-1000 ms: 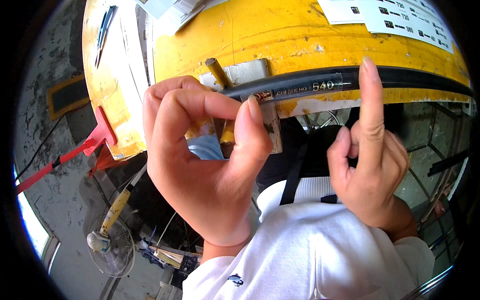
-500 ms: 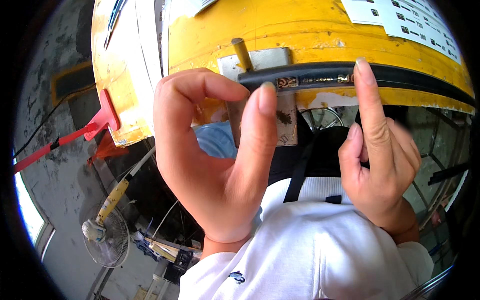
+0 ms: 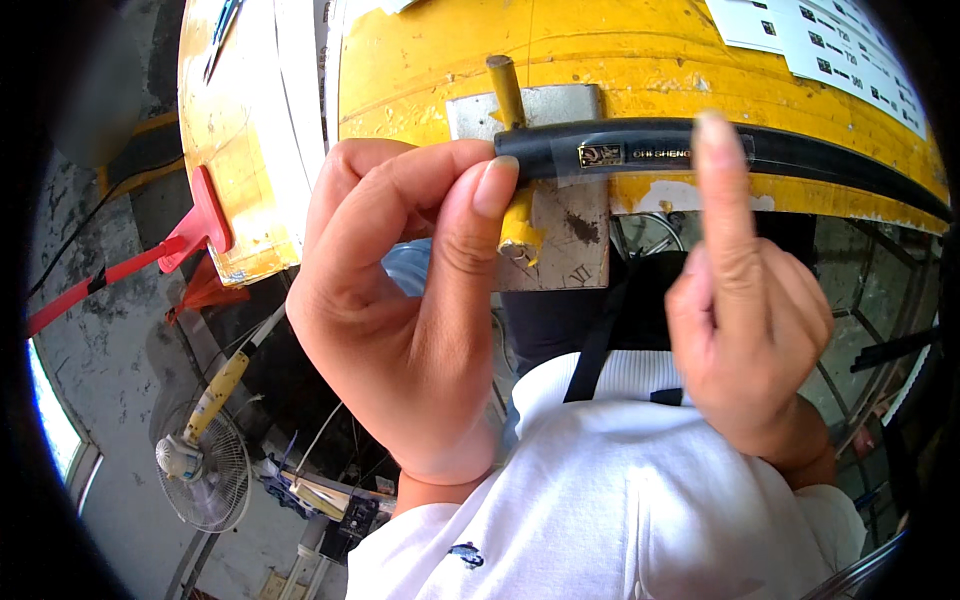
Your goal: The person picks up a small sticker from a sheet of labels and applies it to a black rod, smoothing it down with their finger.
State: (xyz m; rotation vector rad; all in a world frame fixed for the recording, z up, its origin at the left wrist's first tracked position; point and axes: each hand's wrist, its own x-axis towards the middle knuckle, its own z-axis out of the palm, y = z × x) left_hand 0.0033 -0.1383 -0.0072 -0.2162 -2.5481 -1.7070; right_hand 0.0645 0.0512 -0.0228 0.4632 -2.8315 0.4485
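Note:
A long, black, curved tube point(image 3: 640, 148) lies across the front of the yellow table, bearing a gold-printed label under clear film point(image 3: 600, 155). My left hand point(image 3: 400, 250) pinches the tube's left end between thumb and index finger. My right hand point(image 3: 750, 310) has its index finger stretched out, the tip over the film's right part; the other fingers are curled and hold nothing. That fingertip is blurred, so firm contact cannot be made out. Behind the tube's left end, a metal plate point(image 3: 570, 215) carries a yellow peg point(image 3: 507, 92).
The yellow table point(image 3: 440, 60) has printed sheets point(image 3: 830, 50) at the far right and blue tweezers point(image 3: 222, 38) at the far left. A red T-shaped handle point(image 3: 205, 225) juts beside its left edge. A fan point(image 3: 205, 470) stands lower left.
My left thumb and index finger have closed on the tube's end. The right index finger has moved slightly left. The tube and table appear shifted a little to the right.

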